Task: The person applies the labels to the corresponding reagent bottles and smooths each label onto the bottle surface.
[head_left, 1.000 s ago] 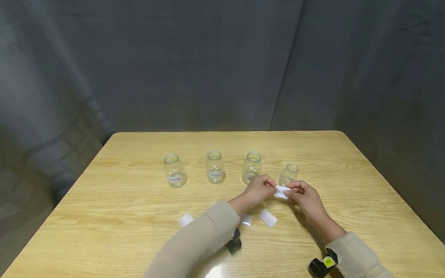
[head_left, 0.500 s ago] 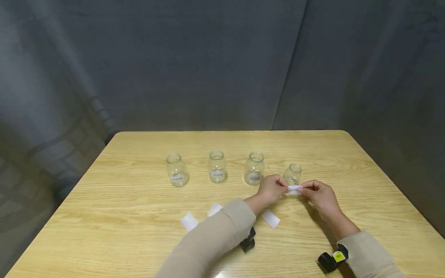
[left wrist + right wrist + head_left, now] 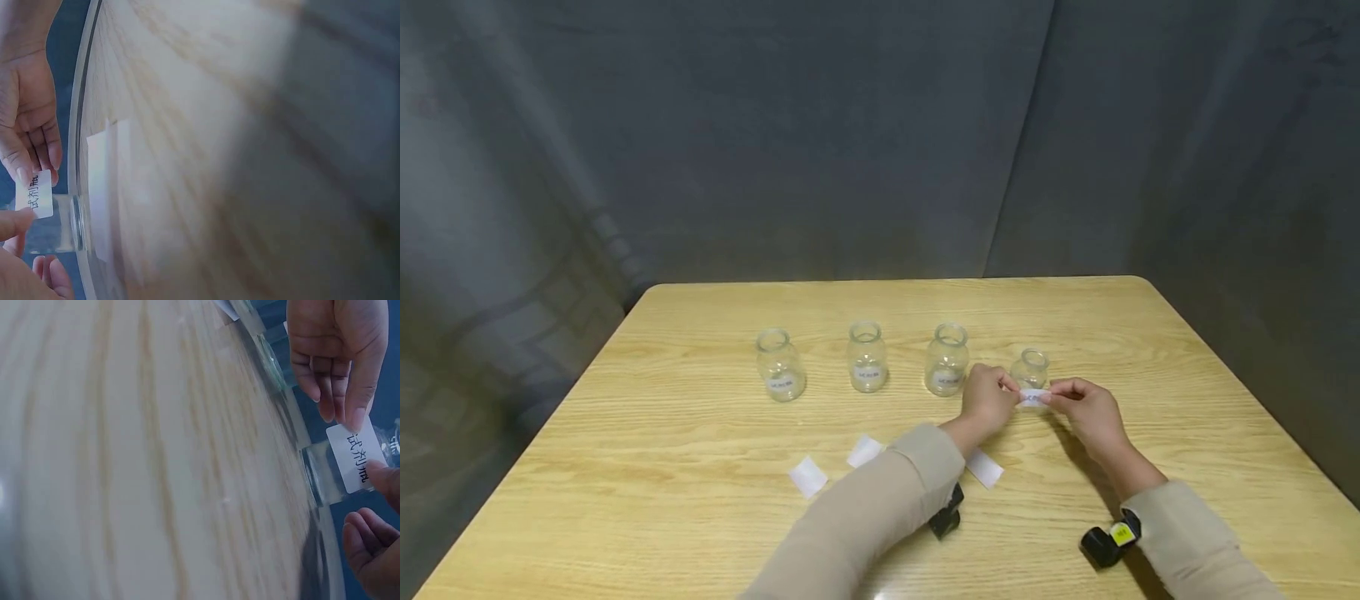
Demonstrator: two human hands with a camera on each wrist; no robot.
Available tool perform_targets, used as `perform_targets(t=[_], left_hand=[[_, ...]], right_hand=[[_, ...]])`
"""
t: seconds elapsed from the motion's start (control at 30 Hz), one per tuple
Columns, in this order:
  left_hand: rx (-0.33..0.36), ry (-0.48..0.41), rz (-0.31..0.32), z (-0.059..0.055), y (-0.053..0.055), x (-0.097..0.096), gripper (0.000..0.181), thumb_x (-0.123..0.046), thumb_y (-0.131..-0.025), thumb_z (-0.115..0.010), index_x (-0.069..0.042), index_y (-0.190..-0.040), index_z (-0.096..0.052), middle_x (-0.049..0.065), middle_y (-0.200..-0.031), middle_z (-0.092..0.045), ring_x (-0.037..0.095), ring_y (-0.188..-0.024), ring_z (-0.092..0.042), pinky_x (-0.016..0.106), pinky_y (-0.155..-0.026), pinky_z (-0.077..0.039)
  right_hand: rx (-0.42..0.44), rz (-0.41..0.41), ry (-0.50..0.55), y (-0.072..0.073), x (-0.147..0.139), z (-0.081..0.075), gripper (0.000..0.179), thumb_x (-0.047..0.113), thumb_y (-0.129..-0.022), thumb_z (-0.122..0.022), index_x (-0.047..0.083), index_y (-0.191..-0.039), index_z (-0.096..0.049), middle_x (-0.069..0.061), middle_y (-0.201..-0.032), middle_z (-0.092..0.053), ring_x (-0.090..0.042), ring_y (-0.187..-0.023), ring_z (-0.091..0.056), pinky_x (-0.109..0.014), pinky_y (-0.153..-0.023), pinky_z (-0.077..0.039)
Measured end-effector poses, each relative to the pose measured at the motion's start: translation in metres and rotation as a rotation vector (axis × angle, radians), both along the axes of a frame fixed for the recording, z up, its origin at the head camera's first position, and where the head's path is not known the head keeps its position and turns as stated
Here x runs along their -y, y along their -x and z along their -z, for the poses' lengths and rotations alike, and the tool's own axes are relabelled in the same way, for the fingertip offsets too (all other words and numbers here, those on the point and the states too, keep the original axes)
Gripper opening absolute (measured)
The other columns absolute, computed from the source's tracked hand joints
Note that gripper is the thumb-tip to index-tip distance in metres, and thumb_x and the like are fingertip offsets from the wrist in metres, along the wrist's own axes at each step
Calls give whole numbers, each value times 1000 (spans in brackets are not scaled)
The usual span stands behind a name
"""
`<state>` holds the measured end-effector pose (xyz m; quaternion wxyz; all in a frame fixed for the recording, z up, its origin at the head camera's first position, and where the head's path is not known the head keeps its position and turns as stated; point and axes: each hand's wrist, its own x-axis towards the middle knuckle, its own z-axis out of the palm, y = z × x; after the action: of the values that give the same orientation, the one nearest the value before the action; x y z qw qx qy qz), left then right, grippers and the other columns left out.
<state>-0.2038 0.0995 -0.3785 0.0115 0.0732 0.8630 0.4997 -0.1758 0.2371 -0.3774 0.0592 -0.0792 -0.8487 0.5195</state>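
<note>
Between my two hands a white label (image 3: 1033, 397) with black handwritten characters is stretched out. My left hand (image 3: 988, 402) pinches its left end with thumb and finger, and my right hand (image 3: 1092, 417) pinches the right end. Just behind it stands a small clear glass jar (image 3: 1032, 363), the rightmost of the row, its lower part covered by the label in the head view. Both wrist views catch the label, (image 3: 37, 197) and the label's writing faces outward, (image 3: 356, 453) with the jar's glass (image 3: 317, 478) close behind.
Three larger glass jars, left (image 3: 781, 367), middle (image 3: 867, 358) and right (image 3: 947, 360), stand in a row, each bearing a white label. White paper slips (image 3: 808, 477), (image 3: 865, 450) lie nearer me, another slip (image 3: 987, 469) partly behind my left sleeve. Dark curtains (image 3: 850, 150) hang beyond the table.
Both hands have carried the label rightward and slightly away from me, until it overlaps the lower front of the small jar. The grip on both ends is kept.
</note>
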Motion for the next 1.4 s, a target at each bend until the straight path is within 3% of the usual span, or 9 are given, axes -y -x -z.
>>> perform_targets(t=[0.1, 0.3, 0.53, 0.73, 0.93, 1.13, 1.4], left_hand=[[0, 7, -1, -1, 1, -1, 14, -9, -70, -69, -14, -63, -59, -6, -84, -47, 11, -84, -48, 17, -73, -38], [-11, 30, 17, -3, 5, -1, 14, -10, -72, -68, -13, -63, -58, -5, -97, -54, 15, -98, -49, 21, -85, -37], [6, 38, 34, -3, 8, -1, 13, -10, -73, -67, -12, -65, -57, -8, -100, -57, 13, -104, -48, 20, -90, -34], [32, 20, 47, -2, 8, 0, 12, -9, -73, -67, -12, -66, -57, -7, -101, -59, 12, -104, -49, 20, -88, -36], [-19, -5, 59, -1, 9, 2, 12, -3, -73, -66, -10, -67, -58, -3, -95, -62, 12, -96, -54, 17, -81, -40], [-59, 15, 57, -1, 10, 3, 11, -1, -72, -64, -9, -67, -59, -3, -86, -63, 9, -84, -56, 14, -69, -42], [-25, -21, 81, -2, 12, 4, 11, 0, -73, -64, -8, -67, -59, -1, -89, -63, 10, -86, -56, 13, -67, -43]], right_hand=[[-20, -10, 11, 1, 0, 0, 28, 11, -81, -60, -15, -89, -53, -25, -110, -49, 4, -79, -46, -10, -66, -42], [-27, -19, 28, 4, -1, 0, 25, 9, -82, -58, -14, -89, -53, -26, -115, -46, -16, -95, -47, -8, -69, -41], [-29, -45, 84, 6, -2, 2, 17, 6, -81, -58, -10, -85, -56, -26, -117, -45, 6, -83, -46, -10, -68, -44], [-45, -36, 92, 4, 1, 0, 20, 5, -81, -58, -14, -85, -54, -28, -115, -46, 10, -79, -46, -9, -69, -43], [-79, -15, -1, 3, 5, 1, 22, 5, -81, -59, -15, -87, -53, -26, -111, -51, 4, -83, -49, -8, -68, -42], [-106, -3, -29, 4, 6, 1, 13, 5, -79, -61, -7, -80, -56, -24, -107, -54, 1, -83, -51, -9, -65, -44], [-113, 17, -2, 6, 6, 0, 9, 2, -77, -63, 6, -69, -58, -25, -104, -55, 6, -78, -51, -10, -63, -45]])
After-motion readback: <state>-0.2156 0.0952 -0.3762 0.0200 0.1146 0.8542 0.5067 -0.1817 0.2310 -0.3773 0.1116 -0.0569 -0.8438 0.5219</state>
